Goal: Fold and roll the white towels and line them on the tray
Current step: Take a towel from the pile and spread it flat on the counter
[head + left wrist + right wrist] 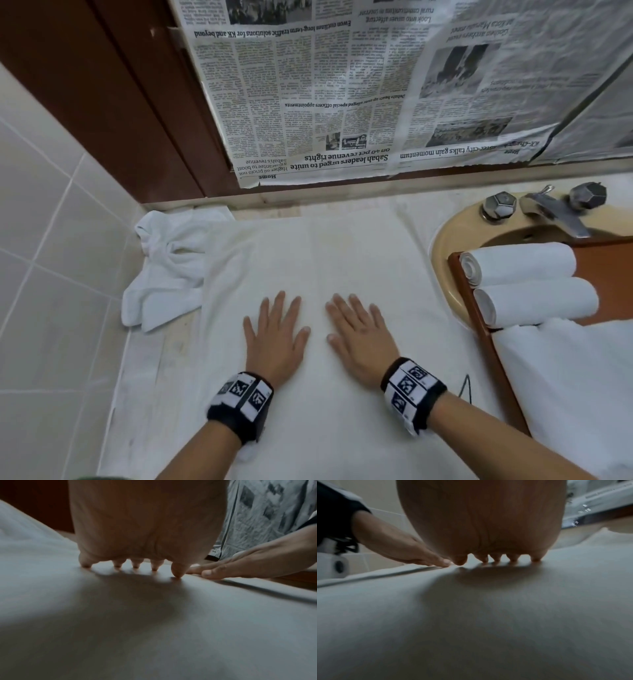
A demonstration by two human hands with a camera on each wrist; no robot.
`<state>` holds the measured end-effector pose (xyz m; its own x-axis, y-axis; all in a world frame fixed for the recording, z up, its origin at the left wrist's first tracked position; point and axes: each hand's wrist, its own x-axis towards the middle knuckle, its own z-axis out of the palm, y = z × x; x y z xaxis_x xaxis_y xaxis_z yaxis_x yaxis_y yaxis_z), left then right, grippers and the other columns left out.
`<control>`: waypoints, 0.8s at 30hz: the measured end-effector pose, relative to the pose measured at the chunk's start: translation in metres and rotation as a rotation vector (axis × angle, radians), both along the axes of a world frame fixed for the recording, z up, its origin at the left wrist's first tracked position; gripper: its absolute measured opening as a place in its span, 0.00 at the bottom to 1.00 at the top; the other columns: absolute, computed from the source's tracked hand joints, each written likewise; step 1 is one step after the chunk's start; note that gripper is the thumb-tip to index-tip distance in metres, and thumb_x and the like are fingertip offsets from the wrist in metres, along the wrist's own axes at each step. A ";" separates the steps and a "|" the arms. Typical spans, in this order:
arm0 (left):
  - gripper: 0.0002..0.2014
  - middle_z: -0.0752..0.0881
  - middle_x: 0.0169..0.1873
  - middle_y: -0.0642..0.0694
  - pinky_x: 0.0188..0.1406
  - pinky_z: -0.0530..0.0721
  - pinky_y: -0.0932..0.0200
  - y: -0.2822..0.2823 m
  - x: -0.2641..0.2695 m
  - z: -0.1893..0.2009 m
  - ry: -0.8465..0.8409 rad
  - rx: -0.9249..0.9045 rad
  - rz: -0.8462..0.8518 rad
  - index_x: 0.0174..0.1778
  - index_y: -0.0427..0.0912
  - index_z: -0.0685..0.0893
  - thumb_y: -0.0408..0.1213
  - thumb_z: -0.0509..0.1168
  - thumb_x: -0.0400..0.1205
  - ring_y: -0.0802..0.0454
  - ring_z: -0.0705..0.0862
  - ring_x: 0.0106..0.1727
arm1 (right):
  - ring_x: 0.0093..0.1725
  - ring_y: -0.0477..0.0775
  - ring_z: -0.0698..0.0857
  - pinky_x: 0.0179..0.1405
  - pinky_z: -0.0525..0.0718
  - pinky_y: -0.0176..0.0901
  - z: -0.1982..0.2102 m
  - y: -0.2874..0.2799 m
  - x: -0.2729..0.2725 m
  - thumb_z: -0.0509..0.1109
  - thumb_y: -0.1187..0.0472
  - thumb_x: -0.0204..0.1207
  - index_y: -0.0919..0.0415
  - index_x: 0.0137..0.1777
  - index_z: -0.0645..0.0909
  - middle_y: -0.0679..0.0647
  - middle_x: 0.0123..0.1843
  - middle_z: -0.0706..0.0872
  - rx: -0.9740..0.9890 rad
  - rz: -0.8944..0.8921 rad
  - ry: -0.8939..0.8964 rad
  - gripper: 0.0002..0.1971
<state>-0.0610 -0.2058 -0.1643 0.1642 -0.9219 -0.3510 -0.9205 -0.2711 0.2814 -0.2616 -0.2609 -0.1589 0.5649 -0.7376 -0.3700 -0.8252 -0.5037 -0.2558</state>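
Observation:
A white towel [325, 260] lies spread flat along the counter in the head view. My left hand [275, 334] and right hand [359, 337] press on it side by side, palms down, fingers straight and spread. The left wrist view shows the left hand [137, 536] flat on the towel [154, 622] with the right hand [248, 563] beside it. In the right wrist view the right hand [488, 527] lies on the towel [488, 615] next to the left hand [402, 550]. Two rolled white towels [524, 282] sit on the brown tray [479, 329] at the right.
A crumpled white towel [164, 270] lies at the back left by the tiled wall [44, 257]. A beige sink [455, 246] with a metal tap [555, 212] is at the back right. More white cloth [565, 377] drapes over the tray's near part. Newspaper [342, 96] covers the wall behind.

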 end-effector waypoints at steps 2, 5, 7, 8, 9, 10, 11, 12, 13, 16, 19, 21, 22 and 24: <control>0.37 0.34 0.85 0.60 0.82 0.38 0.33 0.009 0.002 -0.005 -0.030 0.030 -0.019 0.85 0.67 0.41 0.68 0.28 0.77 0.50 0.34 0.87 | 0.85 0.50 0.31 0.84 0.34 0.58 -0.005 -0.001 -0.005 0.37 0.39 0.86 0.44 0.86 0.34 0.40 0.86 0.30 -0.008 -0.021 0.034 0.31; 0.30 0.34 0.85 0.61 0.83 0.38 0.35 0.016 0.029 -0.008 -0.066 0.037 0.092 0.84 0.69 0.39 0.65 0.36 0.86 0.51 0.35 0.87 | 0.85 0.50 0.31 0.84 0.34 0.58 -0.007 -0.012 -0.030 0.36 0.39 0.86 0.41 0.86 0.32 0.39 0.85 0.28 -0.029 -0.090 0.066 0.30; 0.30 0.36 0.86 0.59 0.84 0.40 0.34 0.024 0.050 -0.009 -0.079 0.049 0.218 0.85 0.67 0.39 0.62 0.41 0.88 0.51 0.36 0.87 | 0.85 0.50 0.32 0.84 0.35 0.58 -0.008 -0.020 -0.054 0.35 0.39 0.86 0.41 0.86 0.32 0.39 0.84 0.28 -0.023 -0.183 0.077 0.30; 0.30 0.36 0.86 0.59 0.83 0.41 0.33 0.030 0.057 -0.009 -0.083 0.048 0.273 0.85 0.66 0.39 0.62 0.41 0.88 0.50 0.37 0.87 | 0.85 0.50 0.32 0.84 0.35 0.57 -0.007 -0.023 -0.064 0.36 0.39 0.86 0.42 0.86 0.33 0.40 0.85 0.29 -0.024 -0.234 0.078 0.30; 0.30 0.37 0.87 0.58 0.83 0.41 0.31 0.037 0.061 -0.007 -0.081 0.045 0.314 0.86 0.65 0.40 0.61 0.42 0.88 0.50 0.37 0.87 | 0.86 0.50 0.33 0.84 0.36 0.57 -0.007 -0.022 -0.071 0.36 0.39 0.87 0.44 0.86 0.34 0.42 0.86 0.30 -0.025 -0.284 0.080 0.31; 0.31 0.38 0.87 0.58 0.82 0.41 0.30 0.044 0.060 -0.006 -0.076 0.043 0.335 0.86 0.64 0.40 0.61 0.42 0.88 0.49 0.37 0.87 | 0.86 0.51 0.33 0.84 0.36 0.58 -0.005 -0.019 -0.073 0.37 0.40 0.87 0.47 0.87 0.34 0.44 0.86 0.31 -0.024 -0.323 0.081 0.31; 0.31 0.38 0.87 0.57 0.82 0.40 0.30 0.051 0.054 -0.004 -0.069 0.042 0.334 0.87 0.63 0.41 0.61 0.42 0.88 0.48 0.37 0.87 | 0.86 0.51 0.34 0.84 0.36 0.58 -0.004 -0.012 -0.071 0.37 0.42 0.87 0.49 0.87 0.34 0.46 0.87 0.32 -0.019 -0.335 0.074 0.31; 0.31 0.38 0.87 0.57 0.82 0.39 0.30 0.058 0.044 -0.001 -0.059 0.037 0.315 0.87 0.62 0.42 0.62 0.40 0.87 0.48 0.37 0.87 | 0.86 0.52 0.33 0.84 0.35 0.58 -0.002 0.000 -0.065 0.37 0.42 0.88 0.50 0.87 0.34 0.46 0.87 0.31 -0.013 -0.313 0.056 0.31; 0.31 0.37 0.87 0.57 0.82 0.37 0.30 0.066 0.030 0.002 -0.046 0.030 0.278 0.87 0.63 0.42 0.63 0.37 0.86 0.48 0.36 0.87 | 0.86 0.51 0.33 0.84 0.33 0.57 0.000 0.015 -0.057 0.38 0.42 0.88 0.50 0.86 0.33 0.45 0.86 0.31 -0.010 -0.265 0.019 0.31; 0.37 0.33 0.85 0.59 0.81 0.34 0.33 0.087 -0.019 0.008 -0.017 0.012 0.104 0.85 0.65 0.39 0.67 0.26 0.77 0.50 0.33 0.86 | 0.84 0.49 0.29 0.81 0.28 0.55 0.002 0.062 -0.030 0.39 0.41 0.87 0.45 0.86 0.33 0.38 0.83 0.28 0.016 -0.110 -0.050 0.31; 0.37 0.30 0.84 0.60 0.81 0.34 0.34 0.099 -0.042 0.000 -0.008 0.037 0.055 0.85 0.67 0.38 0.66 0.23 0.76 0.51 0.31 0.86 | 0.84 0.48 0.29 0.80 0.28 0.57 -0.004 0.075 -0.022 0.38 0.40 0.87 0.43 0.85 0.32 0.36 0.82 0.26 0.023 -0.106 0.003 0.31; 0.36 0.30 0.84 0.60 0.82 0.35 0.35 0.103 -0.038 -0.006 -0.046 0.034 0.089 0.85 0.67 0.37 0.65 0.23 0.77 0.51 0.31 0.86 | 0.85 0.49 0.30 0.82 0.31 0.58 -0.004 0.067 -0.030 0.38 0.40 0.87 0.42 0.85 0.32 0.37 0.83 0.27 0.015 -0.147 0.029 0.30; 0.36 0.31 0.84 0.60 0.82 0.35 0.36 0.104 -0.032 -0.008 -0.059 0.036 0.124 0.85 0.67 0.37 0.65 0.23 0.77 0.51 0.32 0.86 | 0.85 0.49 0.31 0.83 0.32 0.59 -0.005 0.060 -0.037 0.38 0.40 0.87 0.42 0.85 0.31 0.38 0.83 0.27 0.006 -0.171 0.043 0.30; 0.33 0.30 0.84 0.59 0.83 0.35 0.37 0.106 -0.018 -0.011 -0.070 0.046 0.188 0.84 0.67 0.35 0.65 0.26 0.80 0.51 0.32 0.86 | 0.85 0.49 0.31 0.84 0.35 0.59 -0.005 0.049 -0.060 0.37 0.39 0.87 0.41 0.85 0.31 0.38 0.84 0.27 0.002 -0.233 0.075 0.30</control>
<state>-0.0792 -0.0994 -0.1748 0.3576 -0.8557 -0.3739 -0.8692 -0.4514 0.2018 -0.3214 -0.2120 -0.1641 0.3508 -0.8439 -0.4060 -0.9356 -0.2973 -0.1905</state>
